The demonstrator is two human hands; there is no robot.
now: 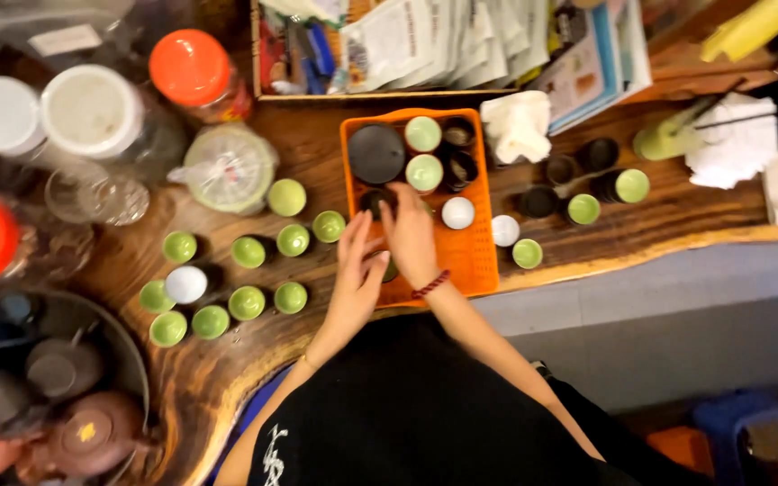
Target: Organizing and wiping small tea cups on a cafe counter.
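A shallow orange plastic tray (474, 261) with a perforated floor lay flat on the wooden counter, directly beneath both hands. A small dark ceramic cup (373, 200) stood upright in it, just past the fingertips of the right hand (410, 236). Another small dark cup (390, 270) sat between the two hands, mostly hidden by them, so its pose could not be made out. The left hand (356, 279) rested at the tray's near left edge, touching the right hand.

Head camera, looking straight down, close overhead.
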